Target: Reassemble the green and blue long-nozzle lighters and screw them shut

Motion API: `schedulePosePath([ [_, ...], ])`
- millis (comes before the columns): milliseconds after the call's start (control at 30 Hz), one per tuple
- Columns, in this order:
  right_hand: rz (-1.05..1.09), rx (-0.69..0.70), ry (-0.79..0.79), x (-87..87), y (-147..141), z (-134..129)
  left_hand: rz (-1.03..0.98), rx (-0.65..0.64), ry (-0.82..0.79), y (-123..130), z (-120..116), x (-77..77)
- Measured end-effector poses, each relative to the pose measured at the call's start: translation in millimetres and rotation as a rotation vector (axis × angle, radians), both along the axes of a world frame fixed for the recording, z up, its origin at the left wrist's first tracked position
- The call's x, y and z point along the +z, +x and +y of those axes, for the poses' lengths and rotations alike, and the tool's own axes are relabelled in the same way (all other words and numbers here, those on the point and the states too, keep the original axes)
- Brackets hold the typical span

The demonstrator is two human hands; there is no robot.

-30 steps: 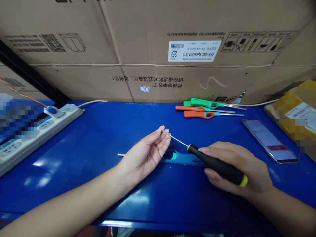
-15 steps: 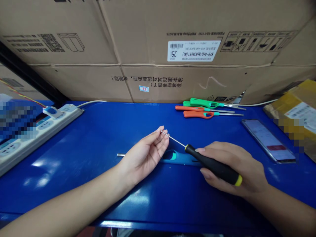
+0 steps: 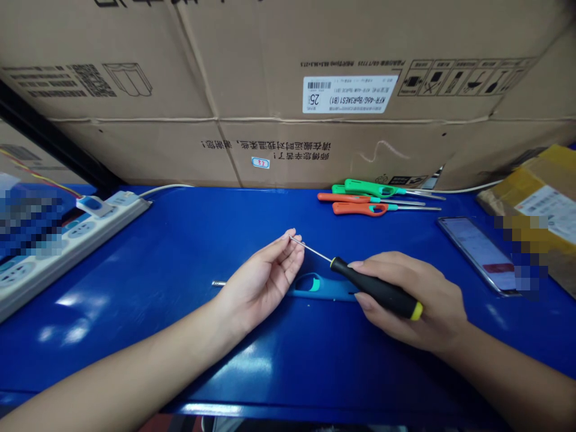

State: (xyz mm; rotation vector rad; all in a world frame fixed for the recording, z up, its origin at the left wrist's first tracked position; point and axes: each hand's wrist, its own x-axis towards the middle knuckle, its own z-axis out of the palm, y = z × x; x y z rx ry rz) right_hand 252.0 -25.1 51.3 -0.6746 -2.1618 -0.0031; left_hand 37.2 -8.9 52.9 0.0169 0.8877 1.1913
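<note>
A black-handled screwdriver with yellow ends (image 3: 375,288) is gripped by my right hand (image 3: 418,300), its thin metal shaft pointing up and left. My left hand (image 3: 265,276) is palm up, with thumb and fingertips pinched together at the screwdriver's tip; anything small between them is too tiny to make out. Beneath and behind my left hand lies a blue lighter (image 3: 330,289) on the blue table (image 3: 315,360). Its metal nozzle shows left of my wrist, and the middle of the lighter is hidden by the hand.
Green lighters (image 3: 366,186) and orange lighters (image 3: 360,209) lie near the back. On the right are a phone (image 3: 479,255) and a taped box (image 3: 544,204). A power strip (image 3: 67,240) runs along the left. A large cardboard box (image 3: 270,90) stands behind.
The screwdriver handle and my right hand have moved slightly left and up. My left hand stays nearly in place, still at the tip. The view has shifted a little.
</note>
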Motion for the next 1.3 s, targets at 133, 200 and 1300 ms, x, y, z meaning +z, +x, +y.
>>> schedulePosePath([
  [133, 0.006, 0.001, 0.019, 0.5, -0.1, 0.1, -0.002, 0.002, 0.0, 0.0, -1.2, 1.7],
  [200, 0.001, -0.002, 0.026, 0.8, 0.3, 0.6, -0.002, 0.003, -0.003, -0.3, -1.8, 2.5],
  [1300, 0.102, -0.025, -0.136, -2.7, -2.6, 0.4, 0.096, 0.015, 0.085, -1.0, -2.4, -7.2],
])
